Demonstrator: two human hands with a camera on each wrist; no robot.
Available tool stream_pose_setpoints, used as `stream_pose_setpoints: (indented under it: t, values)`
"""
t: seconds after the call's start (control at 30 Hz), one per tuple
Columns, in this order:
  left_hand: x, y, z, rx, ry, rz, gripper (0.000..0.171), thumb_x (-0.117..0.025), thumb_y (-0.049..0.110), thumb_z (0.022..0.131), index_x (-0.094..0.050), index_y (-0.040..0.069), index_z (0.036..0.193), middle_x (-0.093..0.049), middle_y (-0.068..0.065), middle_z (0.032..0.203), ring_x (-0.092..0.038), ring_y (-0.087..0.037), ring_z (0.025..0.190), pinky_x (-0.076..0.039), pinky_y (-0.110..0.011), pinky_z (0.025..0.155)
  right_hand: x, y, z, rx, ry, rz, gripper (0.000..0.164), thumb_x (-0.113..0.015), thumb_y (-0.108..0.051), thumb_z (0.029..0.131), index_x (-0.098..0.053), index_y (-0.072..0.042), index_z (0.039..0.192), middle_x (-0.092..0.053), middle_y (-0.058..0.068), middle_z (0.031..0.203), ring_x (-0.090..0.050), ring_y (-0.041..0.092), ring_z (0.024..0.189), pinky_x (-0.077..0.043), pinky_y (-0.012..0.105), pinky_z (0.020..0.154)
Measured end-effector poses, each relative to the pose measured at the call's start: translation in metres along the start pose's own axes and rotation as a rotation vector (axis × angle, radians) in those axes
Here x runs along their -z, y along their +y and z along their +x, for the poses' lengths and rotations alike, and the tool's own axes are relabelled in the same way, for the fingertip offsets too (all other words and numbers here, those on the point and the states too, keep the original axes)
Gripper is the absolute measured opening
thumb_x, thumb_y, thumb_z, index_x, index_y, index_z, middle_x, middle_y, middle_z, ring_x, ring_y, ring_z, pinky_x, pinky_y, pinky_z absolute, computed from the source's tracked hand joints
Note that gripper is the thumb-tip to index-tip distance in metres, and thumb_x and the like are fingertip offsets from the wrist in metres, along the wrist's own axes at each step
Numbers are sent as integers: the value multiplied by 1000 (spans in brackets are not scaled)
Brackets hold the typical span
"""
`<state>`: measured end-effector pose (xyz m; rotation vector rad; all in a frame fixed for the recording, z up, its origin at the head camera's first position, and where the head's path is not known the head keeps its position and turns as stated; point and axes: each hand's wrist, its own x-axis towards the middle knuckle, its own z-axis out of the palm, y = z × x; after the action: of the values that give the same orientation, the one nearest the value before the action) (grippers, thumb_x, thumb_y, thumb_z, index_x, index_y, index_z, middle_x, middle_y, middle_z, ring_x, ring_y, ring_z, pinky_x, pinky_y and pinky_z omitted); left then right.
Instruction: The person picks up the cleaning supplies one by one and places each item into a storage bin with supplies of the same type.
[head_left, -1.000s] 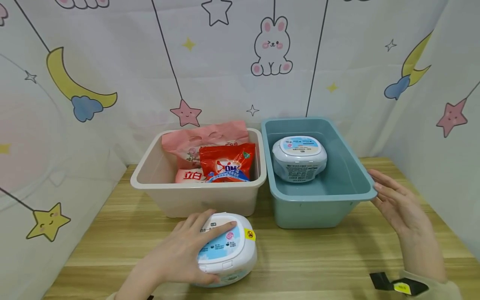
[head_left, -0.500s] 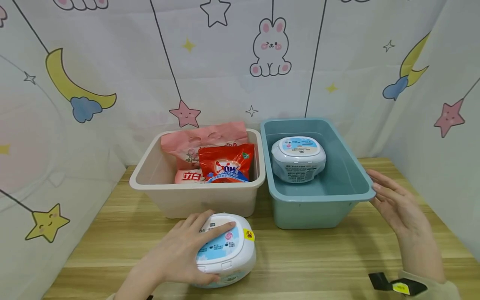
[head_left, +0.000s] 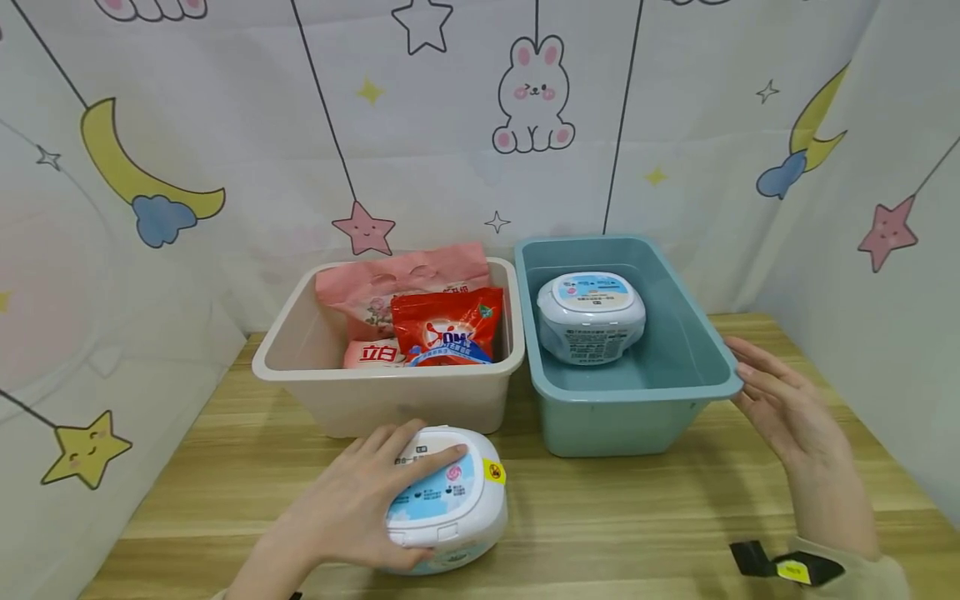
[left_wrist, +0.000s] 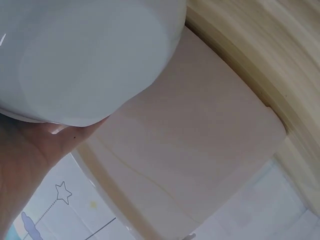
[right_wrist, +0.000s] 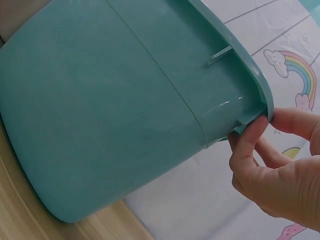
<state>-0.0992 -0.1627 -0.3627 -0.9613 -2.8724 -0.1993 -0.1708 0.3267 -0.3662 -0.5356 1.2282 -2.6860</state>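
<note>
My left hand [head_left: 367,492] grips a white plastic tub [head_left: 468,500] with a blue printed lid and a yellow sticker, fingers over the top and thumb on its near side. In the left wrist view the tub's smooth wall [left_wrist: 95,60] fills the upper left. My right hand [head_left: 787,408] is at the right front corner of a teal bin [head_left: 630,425]. Seen from the right wrist, its fingers [right_wrist: 242,155] curl under the rim and the thumb meets the rim from outside. A similar white tub [head_left: 592,325] stands inside this bin, towards its left side.
A cream bin [head_left: 405,400] stands left of the teal one, behind the held tub. In it are a pink bag [head_left: 408,275], a red detergent bag [head_left: 448,325] and a pink-and-white pack [head_left: 372,353]. A printed curtain [head_left: 420,133] encloses the wooden table [head_left: 600,517].
The whole scene has slid slightly left in the head view. Both hands keep their holds, and the tubs and bins keep their places relative to each other.
</note>
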Motion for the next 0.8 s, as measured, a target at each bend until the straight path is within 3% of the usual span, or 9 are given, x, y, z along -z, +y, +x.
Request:
stream_pose_setpoints:
  t: [0.4,0.8]
  values:
    - [0,1,1,2,-17,10,92,-67,74,65,-22,57,144,-39,0,147,-40,-22,127,-44,-49,98,-1,1,0,8,-20,26,44,-25,10,99,-55,2,131,-62,10,124,-66,21,105,-54,29,88]
    - [-2,5,3,-45,13,11,90,-67,72,66,-24,55,144,-41,-4,146,-44,-24,125,-46,-50,96,-1,2,1,11,-31,20,44,-25,10,100,-55,3,131,-63,10,122,-66,20,104,-54,28,88]
